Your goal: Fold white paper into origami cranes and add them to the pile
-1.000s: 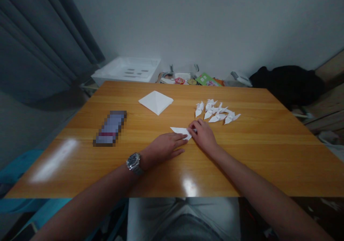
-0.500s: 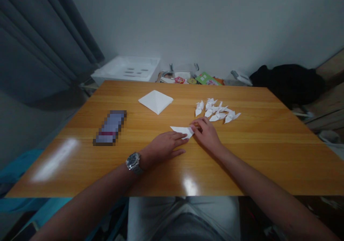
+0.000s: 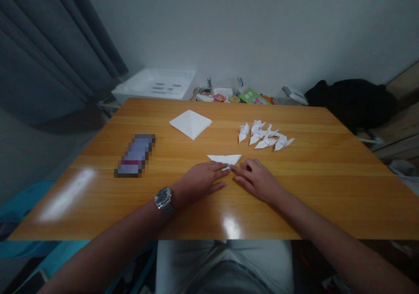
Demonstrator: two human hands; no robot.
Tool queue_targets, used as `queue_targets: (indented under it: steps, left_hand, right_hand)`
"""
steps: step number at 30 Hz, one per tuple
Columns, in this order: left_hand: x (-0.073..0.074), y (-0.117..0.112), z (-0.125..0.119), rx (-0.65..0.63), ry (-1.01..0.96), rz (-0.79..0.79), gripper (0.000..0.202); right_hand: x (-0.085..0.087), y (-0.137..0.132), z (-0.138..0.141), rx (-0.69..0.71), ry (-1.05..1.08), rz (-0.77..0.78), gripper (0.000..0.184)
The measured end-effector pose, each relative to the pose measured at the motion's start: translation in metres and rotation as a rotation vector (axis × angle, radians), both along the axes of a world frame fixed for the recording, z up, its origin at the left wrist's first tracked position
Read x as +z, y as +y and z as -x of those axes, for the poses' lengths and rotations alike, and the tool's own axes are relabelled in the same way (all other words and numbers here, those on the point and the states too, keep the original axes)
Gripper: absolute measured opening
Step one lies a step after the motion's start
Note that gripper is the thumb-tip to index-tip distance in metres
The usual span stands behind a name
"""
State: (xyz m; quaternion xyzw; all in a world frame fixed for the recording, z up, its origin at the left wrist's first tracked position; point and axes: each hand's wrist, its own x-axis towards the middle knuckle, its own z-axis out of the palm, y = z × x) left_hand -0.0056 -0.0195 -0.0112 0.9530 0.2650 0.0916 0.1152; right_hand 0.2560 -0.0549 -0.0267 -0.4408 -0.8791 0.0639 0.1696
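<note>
A white paper folded into a flat triangle (image 3: 225,159) lies on the wooden table (image 3: 294,189). My left hand (image 3: 200,180), with a watch on its wrist, lies flat with its fingertips on the triangle's near point. My right hand (image 3: 257,181) rests flat just right of it, fingers stretched toward the same point. Several small folded white paper cranes (image 3: 264,136) lie in a cluster beyond my right hand. A stack of white square paper (image 3: 190,123) sits further back to the left.
A blurred dark rectangular object (image 3: 135,155) lies on the table's left side. Behind the table stand a white tray (image 3: 156,84), small colourful clutter (image 3: 235,96) and a black bundle (image 3: 350,101). A grey curtain (image 3: 49,53) hangs at the left.
My right hand slid back toward me off the paper's right side, so the whole triangle now shows. My left hand stayed pressing on the paper.
</note>
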Motion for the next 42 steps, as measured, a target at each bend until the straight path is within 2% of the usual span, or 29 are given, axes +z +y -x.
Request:
queue_targets:
  steps: [6,15,31,39,42]
  left_hand:
    - [0.000,0.000,-0.001,0.012,0.019,0.006,0.050]
    - [0.002,-0.002,-0.001,0.026,0.038,0.025,0.050]
    - [0.000,-0.002,0.000,0.025,0.057,-0.018,0.049]
    - [-0.002,-0.003,0.000,0.024,0.046,-0.017,0.049]
    - [-0.003,-0.003,-0.001,0.026,0.038,-0.031,0.050]
  right_hand:
    - [-0.004,0.003,-0.002,0.044,-0.097,-0.036,0.044]
    - [-0.004,0.005,-0.006,-0.009,-0.153,-0.063,0.042]
    - [-0.013,0.022,-0.020,-0.284,-0.104,-0.065,0.046]
    - [-0.016,0.023,-0.028,-0.285,0.030,-0.078,0.046]
    - [-0.012,0.017,-0.026,-0.186,0.051,-0.103,0.044]
